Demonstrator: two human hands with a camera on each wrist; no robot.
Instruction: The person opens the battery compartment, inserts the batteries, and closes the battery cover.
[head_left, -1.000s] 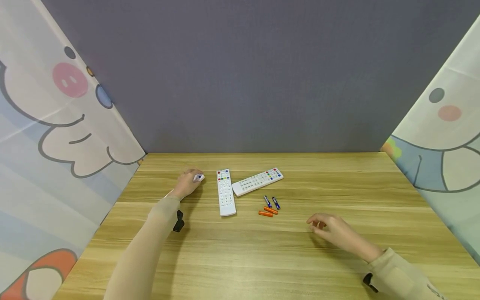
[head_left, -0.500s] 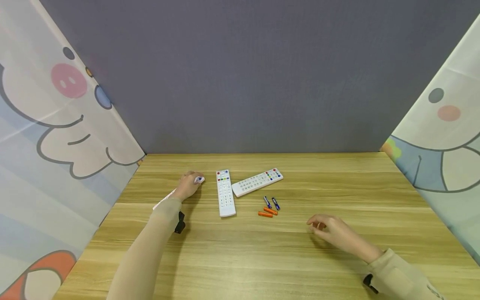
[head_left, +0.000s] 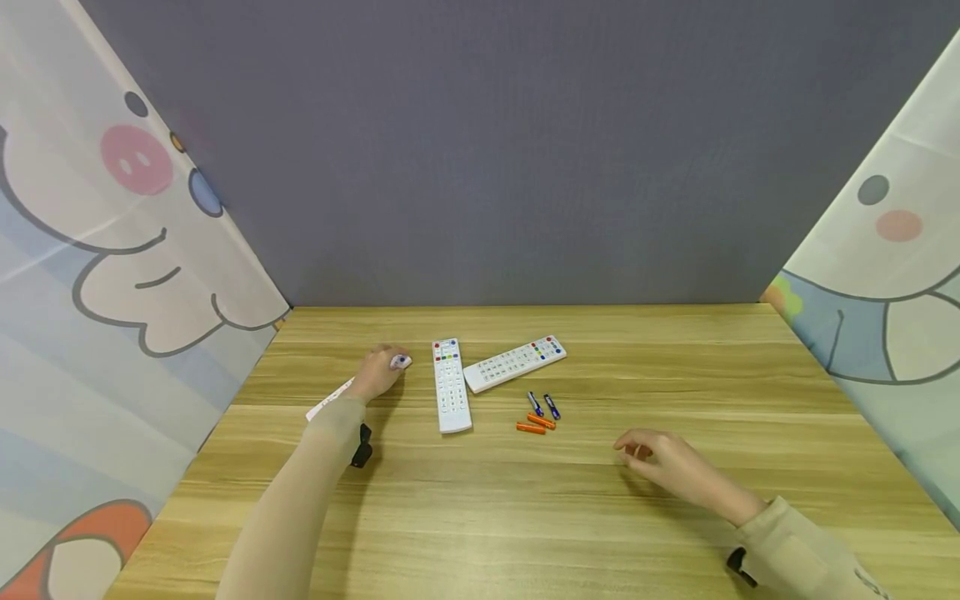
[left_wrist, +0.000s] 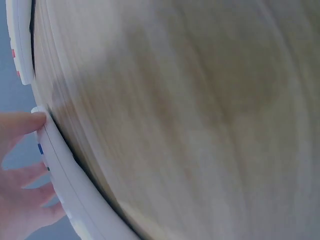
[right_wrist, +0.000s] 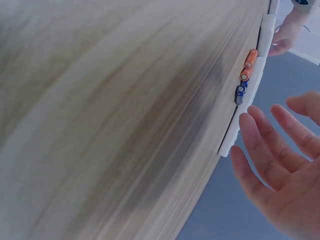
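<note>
My left hand (head_left: 378, 372) lies over a white remote control (head_left: 330, 400) at the left of the table, covering its middle. The left wrist view shows the thumb at one edge of this remote (left_wrist: 75, 175) and the fingers over its far side. The remote lies slanted, with its blue-buttoned end poking out past the fingers. My right hand (head_left: 671, 467) hovers at the right with loosely bent fingers, holding nothing. Nearest to it are two blue batteries (head_left: 552, 407) and two orange batteries (head_left: 531, 428).
A second white remote (head_left: 452, 387) lies lengthwise in the middle. Touching distance to its right, a third remote (head_left: 516, 364) lies at a slant. Behind the wooden table (head_left: 525, 517) rises a grey panel (head_left: 517, 167), with cartoon-printed cloths (head_left: 180, 292) on both sides.
The left hand has shifted slightly right and towards me with the remote, whose near end now shows beside the wrist. The right hand, other remotes and batteries stay put.
</note>
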